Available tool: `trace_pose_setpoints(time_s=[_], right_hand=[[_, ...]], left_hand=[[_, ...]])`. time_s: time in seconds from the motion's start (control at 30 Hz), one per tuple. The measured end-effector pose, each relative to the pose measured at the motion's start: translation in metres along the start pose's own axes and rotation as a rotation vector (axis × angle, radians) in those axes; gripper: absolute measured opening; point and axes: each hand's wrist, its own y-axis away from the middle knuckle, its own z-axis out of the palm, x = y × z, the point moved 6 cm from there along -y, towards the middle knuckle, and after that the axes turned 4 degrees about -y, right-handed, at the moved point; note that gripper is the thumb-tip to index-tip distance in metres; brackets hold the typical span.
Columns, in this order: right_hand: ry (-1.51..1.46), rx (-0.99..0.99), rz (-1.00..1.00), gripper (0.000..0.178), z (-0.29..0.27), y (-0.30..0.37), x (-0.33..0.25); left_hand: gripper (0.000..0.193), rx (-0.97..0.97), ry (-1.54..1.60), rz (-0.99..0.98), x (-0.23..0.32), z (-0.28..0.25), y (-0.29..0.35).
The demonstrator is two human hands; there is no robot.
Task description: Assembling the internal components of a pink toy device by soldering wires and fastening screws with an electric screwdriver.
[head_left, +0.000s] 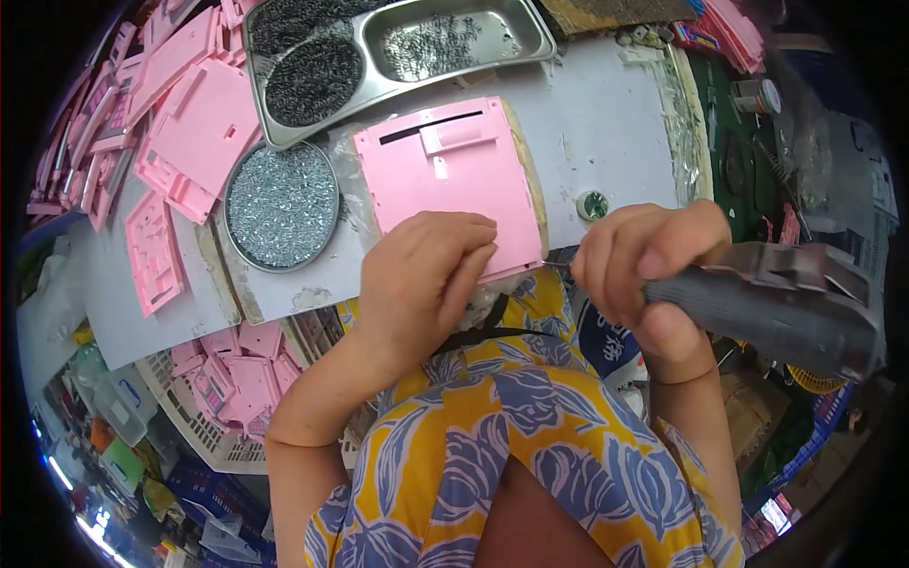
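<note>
A pink plastic panel (pixel 440 185) with a dark slot along its far side lies on the table in front of me. My left hand (pixel 426 275) holds it at the near edge, fingers bent together over its surface. In my right hand (pixel 653 265) is a grey electric screwdriver (pixel 767 317), its body stretching out to the right. The thin bit points left and meets the panel's near right corner, where a small screw may sit; it is too small to make out.
A round dish (pixel 281 206) of small silver screws stands left of the panel. Behind it is a metal tray (pixel 398 76) with dark and silver screws. Pink parts (pixel 194 142) pile up at the left, others fill a white basket (pixel 232 459). A small round container (pixel 593 205) sits right.
</note>
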Motion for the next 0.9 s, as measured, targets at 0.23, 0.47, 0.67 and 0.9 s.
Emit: trace_pose_setpoints(time_s=[0.23,0.47,0.67,0.9], right_hand=[[0.126,0.054,0.017,0.032,0.001,0.009,0.013],[0.209,-0.147,-0.168,0.021,0.008,0.007,0.021],[0.085,0.024,0.002,0.029,0.007,-0.003,0.001],[0.001,-0.077,-0.151,0.035,0.013,-0.022,-0.015]], left_hand=[[0.015,-0.125,0.093,-0.115,-0.010,0.017,0.001],[0.015,-0.047,0.133,-0.049,-0.010,0.015,0.004],[0.021,-0.028,0.009,0.069,0.006,0.014,0.006],[0.021,-0.019,0.053,0.116,0.012,0.018,0.001]])
